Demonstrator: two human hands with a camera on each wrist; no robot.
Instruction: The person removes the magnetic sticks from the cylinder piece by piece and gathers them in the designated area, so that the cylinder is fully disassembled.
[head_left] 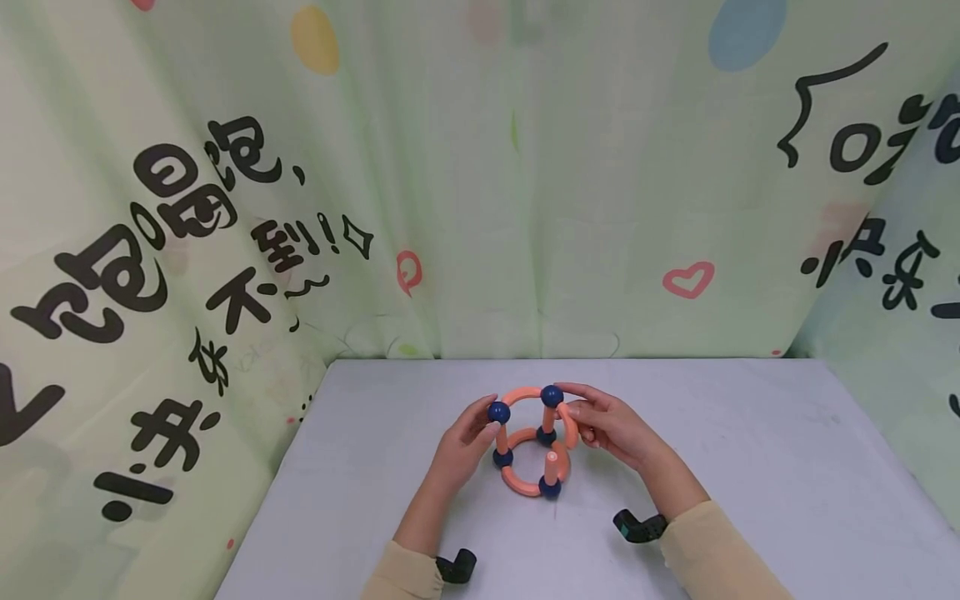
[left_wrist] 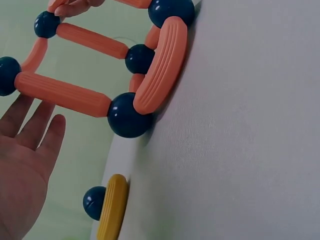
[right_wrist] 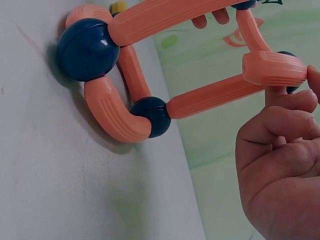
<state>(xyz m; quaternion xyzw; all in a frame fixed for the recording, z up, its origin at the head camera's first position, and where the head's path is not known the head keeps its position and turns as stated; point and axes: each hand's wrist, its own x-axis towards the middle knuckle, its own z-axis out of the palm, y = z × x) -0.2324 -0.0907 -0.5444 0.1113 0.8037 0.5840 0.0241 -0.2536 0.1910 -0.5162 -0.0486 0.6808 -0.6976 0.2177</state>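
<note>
A frame of salmon-coloured magnetic rods and dark blue balls stands on the table, with a curved base ring [head_left: 519,482] and straight upright rods [left_wrist: 65,95]. My left hand [head_left: 463,446] is at its left side, thumb and index finger pinching the upper left blue ball [head_left: 498,412]. In the left wrist view its other fingers stretch out behind an upright. On the right, my right hand [head_left: 611,425] pinches a curved salmon rod [right_wrist: 272,69] that hangs by the upper right ball [head_left: 552,396]; its index finger reaches to that ball. The front upright [head_left: 551,468] has a bare top end.
A yellow curved rod [left_wrist: 114,207] with a blue ball [left_wrist: 94,202] beside it lies on the white table [head_left: 360,500], out of sight in the head view. A pale green printed curtain [head_left: 600,208] hangs behind and along the sides. Black wrist devices [head_left: 639,527] sit at both sleeves.
</note>
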